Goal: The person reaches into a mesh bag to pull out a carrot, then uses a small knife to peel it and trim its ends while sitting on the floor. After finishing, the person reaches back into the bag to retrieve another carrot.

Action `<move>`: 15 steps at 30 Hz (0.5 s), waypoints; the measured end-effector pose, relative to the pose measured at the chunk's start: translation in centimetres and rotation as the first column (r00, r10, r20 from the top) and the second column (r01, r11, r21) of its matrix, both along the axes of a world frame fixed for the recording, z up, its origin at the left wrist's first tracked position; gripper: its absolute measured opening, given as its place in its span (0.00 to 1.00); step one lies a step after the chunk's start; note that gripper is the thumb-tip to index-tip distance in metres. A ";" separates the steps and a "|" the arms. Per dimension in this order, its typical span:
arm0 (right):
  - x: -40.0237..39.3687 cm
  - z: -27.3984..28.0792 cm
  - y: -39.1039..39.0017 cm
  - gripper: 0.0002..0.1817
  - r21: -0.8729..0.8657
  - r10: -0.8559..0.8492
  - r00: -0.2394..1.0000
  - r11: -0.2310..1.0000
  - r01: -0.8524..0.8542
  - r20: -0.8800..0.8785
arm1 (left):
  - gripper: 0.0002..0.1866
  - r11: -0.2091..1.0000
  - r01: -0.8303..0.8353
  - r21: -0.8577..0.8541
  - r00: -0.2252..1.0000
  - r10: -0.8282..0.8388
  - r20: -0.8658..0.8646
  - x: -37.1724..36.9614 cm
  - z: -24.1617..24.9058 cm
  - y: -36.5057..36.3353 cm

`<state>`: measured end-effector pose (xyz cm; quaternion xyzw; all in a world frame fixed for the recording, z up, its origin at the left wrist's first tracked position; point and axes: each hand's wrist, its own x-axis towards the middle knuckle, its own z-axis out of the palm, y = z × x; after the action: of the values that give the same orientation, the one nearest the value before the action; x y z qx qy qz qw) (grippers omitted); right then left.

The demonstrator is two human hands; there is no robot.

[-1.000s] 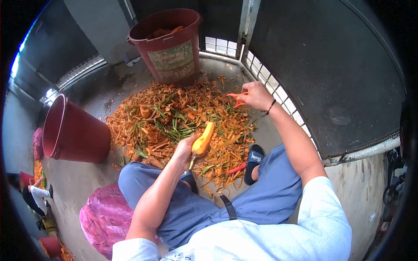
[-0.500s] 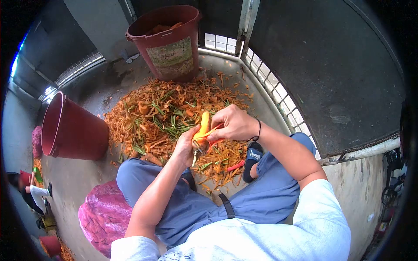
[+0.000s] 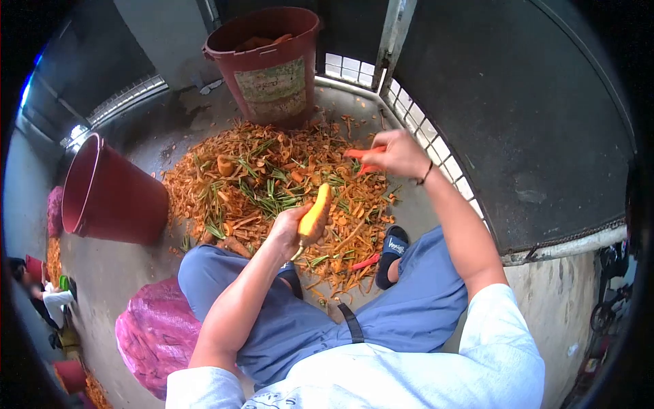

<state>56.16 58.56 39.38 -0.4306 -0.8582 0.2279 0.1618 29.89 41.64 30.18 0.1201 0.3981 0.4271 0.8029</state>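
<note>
My left hand [image 3: 289,223] is wrapped round a carrot [image 3: 316,213], its bright peeled side facing up and its darker stem end toward me. Off to the right and farther forward, my right hand [image 3: 402,157] grips a red-orange peeler [image 3: 362,154], apart from the carrot. Beneath both hands spreads a heap of carrot peelings [image 3: 262,146], mixed with green stem pieces and a few carrot chunks. A red strip-like item [image 3: 366,262] lies on the peelings near my foot.
A dark red bucket [image 3: 279,85] holding carrots stands behind the heap. Another red bucket [image 3: 122,194] is at the left. Beside my left knee sits a pink mesh sack [image 3: 160,330]. A dark panelled gate [image 3: 518,123] borders the right. Another person [image 3: 54,300] sits far left.
My right hand has swung forward and to the right with the peeler, away from the carrot. My left hand has turned the carrot slightly, showing more of its peeled side.
</note>
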 end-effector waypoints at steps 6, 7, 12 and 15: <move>-5.3 1.0 -8.6 0.11 -0.287 0.341 0.875 0.849 -0.444 -0.344 | 0.21 0.985 -0.143 -0.095 0.989 0.140 -0.040 1.4 -0.6 0.2; -5.3 1.0 -8.7 0.11 -0.288 0.337 0.876 0.850 -0.441 -0.345 | 0.21 0.987 -0.142 -0.075 0.989 0.138 -0.048 1.5 -0.3 0.0; -5.1 1.5 -7.7 0.11 -0.344 0.343 0.876 0.821 -0.455 -0.341 | 0.19 0.992 -0.114 0.051 0.990 0.117 -0.073 1.4 0.9 -0.1; -5.0 1.1 -7.3 0.10 -0.363 0.357 0.875 0.807 -0.465 -0.327 | 0.18 0.981 -0.112 0.162 0.989 0.126 -0.082 1.9 1.4 -0.3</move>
<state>51.16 51.27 40.46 -0.2267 -0.8328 0.4923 0.1127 31.81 41.31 31.61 0.1782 0.4062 0.4984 0.7449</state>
